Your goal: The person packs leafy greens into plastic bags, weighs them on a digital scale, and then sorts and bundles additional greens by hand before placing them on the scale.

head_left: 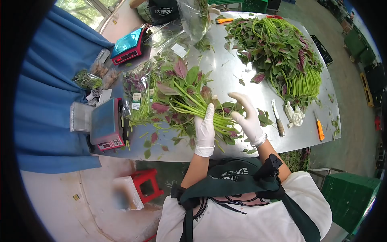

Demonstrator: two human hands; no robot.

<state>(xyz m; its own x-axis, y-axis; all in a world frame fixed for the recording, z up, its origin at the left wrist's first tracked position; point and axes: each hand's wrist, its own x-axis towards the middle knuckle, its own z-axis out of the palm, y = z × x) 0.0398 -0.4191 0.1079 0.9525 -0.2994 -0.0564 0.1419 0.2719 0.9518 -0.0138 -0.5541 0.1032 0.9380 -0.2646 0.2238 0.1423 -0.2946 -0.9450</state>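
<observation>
Gloved in white, my left hand [205, 131] is closed around a bunch of amaranth [193, 97] with green stems and purple-green leaves. Its leafy tops point up and left, and the stem ends lie toward my right hand [249, 122]. That hand is also gloved, with thumb and fingers apart beside the stem ends; whether it touches them I cannot tell. Loose leaves [153, 137] are scattered on the metal table [223, 70] around the bunch. Left of it are clear bags of amaranth [136, 90] with white labels.
A large amaranth pile [278, 52] covers the table's far right. A knife [278, 117], a crumpled white glove [294, 114] and an orange-handled cutter [319, 126] lie to the right. Two scales [106, 123] stand left. Another person's hand [214, 9] is at the far edge.
</observation>
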